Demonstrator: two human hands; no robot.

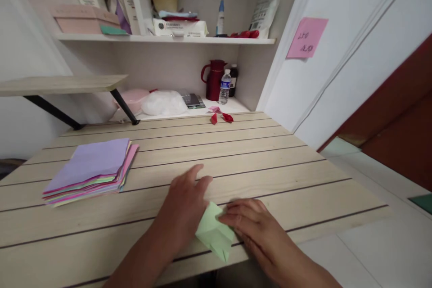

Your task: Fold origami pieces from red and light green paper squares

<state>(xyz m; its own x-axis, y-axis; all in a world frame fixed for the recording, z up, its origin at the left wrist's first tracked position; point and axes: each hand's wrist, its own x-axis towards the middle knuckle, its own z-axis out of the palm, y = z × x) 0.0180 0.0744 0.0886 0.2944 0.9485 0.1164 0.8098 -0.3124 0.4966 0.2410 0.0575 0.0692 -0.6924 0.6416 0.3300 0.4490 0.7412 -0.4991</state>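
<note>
A folded light green paper [213, 232] lies near the front edge of the wooden table [236, 153]. My left hand [184, 209] rests flat on its left part, fingers stretched out and pressing down. My right hand [251, 225] lies on the paper's right side with its fingers pressed together against the fold. Neither hand lifts the paper off the table.
A stack of coloured paper sheets [91, 171], purple on top, sits at the left. Small red folded pieces [221, 118] lie at the table's far edge. Behind stand a red jug [213, 79], a water bottle [224, 87] and cluttered shelves. A pink note [306, 37] sticks to the wall.
</note>
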